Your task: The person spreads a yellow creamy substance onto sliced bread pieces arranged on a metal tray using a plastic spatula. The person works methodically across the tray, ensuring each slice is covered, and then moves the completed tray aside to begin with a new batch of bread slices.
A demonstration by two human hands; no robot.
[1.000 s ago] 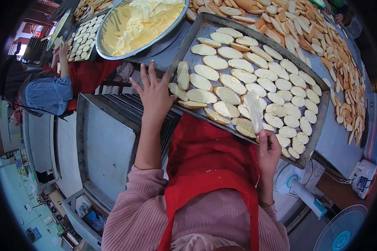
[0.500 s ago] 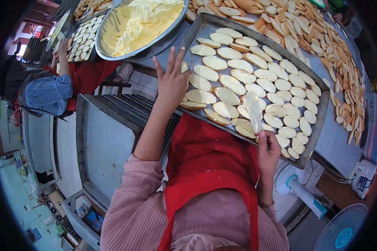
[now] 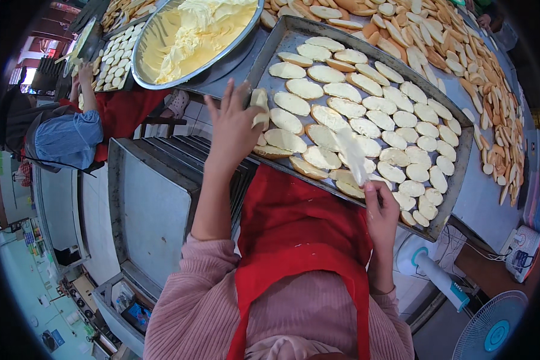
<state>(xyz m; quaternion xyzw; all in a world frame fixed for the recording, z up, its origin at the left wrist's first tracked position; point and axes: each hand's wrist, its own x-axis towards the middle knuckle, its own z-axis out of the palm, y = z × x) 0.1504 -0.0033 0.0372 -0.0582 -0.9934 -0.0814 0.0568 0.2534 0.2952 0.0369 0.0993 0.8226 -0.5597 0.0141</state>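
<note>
A metal tray (image 3: 444,219) in front of me holds rows of oval bread slices (image 3: 294,104) coated with pale yellow cream. Between its thumb and fingers, my right hand (image 3: 382,210) grips a spreader (image 3: 353,157), its blade smeared with cream and held over the slices near the tray's front edge. At the tray's left side is my left hand (image 3: 234,123), fingers spread, thumb against or just beside a coated slice (image 3: 259,101). The hand covers part of the tray's left rim.
A large steel bowl of yellow cream (image 3: 192,45) stands beyond the tray's left corner. Heaps of bread slices (image 3: 492,120) lie behind and right. Another person (image 3: 69,135) works at the left by a second tray. Stacked trays (image 3: 153,204) are at my left, a fan (image 3: 492,336) at lower right.
The spreader has swung left and slightly down in my right hand. My left hand has drawn a little left and down, uncovering more of the slice beside it.
</note>
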